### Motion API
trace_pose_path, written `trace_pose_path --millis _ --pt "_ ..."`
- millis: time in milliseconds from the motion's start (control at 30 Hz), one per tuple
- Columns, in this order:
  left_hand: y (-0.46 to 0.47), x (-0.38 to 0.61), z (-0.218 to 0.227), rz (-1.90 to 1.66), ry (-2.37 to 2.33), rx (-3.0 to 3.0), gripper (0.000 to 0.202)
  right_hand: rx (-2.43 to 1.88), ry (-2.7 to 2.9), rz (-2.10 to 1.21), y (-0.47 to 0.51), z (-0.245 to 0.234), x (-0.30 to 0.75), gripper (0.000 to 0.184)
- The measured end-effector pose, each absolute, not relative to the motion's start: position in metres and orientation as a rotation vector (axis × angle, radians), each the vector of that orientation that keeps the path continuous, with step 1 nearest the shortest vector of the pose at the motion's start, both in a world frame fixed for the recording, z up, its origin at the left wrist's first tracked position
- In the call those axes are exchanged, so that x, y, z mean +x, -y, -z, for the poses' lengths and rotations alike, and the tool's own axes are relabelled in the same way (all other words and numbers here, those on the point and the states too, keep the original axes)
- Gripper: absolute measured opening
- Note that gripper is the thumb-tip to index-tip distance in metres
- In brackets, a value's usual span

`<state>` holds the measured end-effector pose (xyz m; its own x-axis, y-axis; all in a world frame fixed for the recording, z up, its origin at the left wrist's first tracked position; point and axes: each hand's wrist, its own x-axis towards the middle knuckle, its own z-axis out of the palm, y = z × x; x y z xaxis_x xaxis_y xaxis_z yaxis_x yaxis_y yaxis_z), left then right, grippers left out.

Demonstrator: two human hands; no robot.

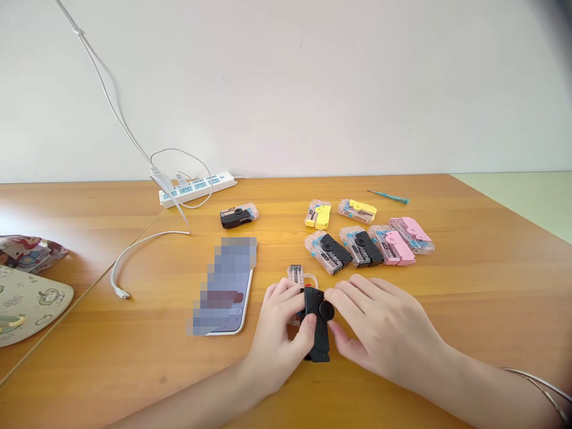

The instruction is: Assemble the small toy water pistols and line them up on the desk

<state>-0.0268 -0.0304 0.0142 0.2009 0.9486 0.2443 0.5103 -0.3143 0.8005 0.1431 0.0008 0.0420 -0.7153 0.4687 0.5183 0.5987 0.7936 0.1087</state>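
My left hand (288,325) is closed round a small folding toy pistol (318,339), its thumb pressed on the black plastic side. Clear plastic with a curved loop like a trigger guard shows beyond the fingers. My right hand (379,322) is closed at the toy's right edge, with index finger and thumb about the round black disc. How firmly the right fingers grip is partly hidden. Ahead lie similar folded toys: black ones (328,253), yellow ones (318,214) and pink ones (393,245), all with clear bodies.
A phone (241,304) lies left of my hands. Farther back are a lone black folded toy (239,215), a white power strip (199,189) with a trailing cable (147,238), and a teal screwdriver (388,196). Patterned cloth items (33,301) sit at the left edge.
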Motion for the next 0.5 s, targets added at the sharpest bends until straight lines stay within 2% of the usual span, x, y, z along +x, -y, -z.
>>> trace_pose_path --millis 200,500 --pt "0.03 -0.028 -0.013 -0.965 -1.362 1.886 0.029 -0.793 2.538 0.689 0.005 -0.04 0.131 0.015" --pt "0.027 -0.028 -0.012 -0.988 -1.376 1.83 0.025 -0.725 2.595 0.89 0.005 -0.037 0.128 0.01"
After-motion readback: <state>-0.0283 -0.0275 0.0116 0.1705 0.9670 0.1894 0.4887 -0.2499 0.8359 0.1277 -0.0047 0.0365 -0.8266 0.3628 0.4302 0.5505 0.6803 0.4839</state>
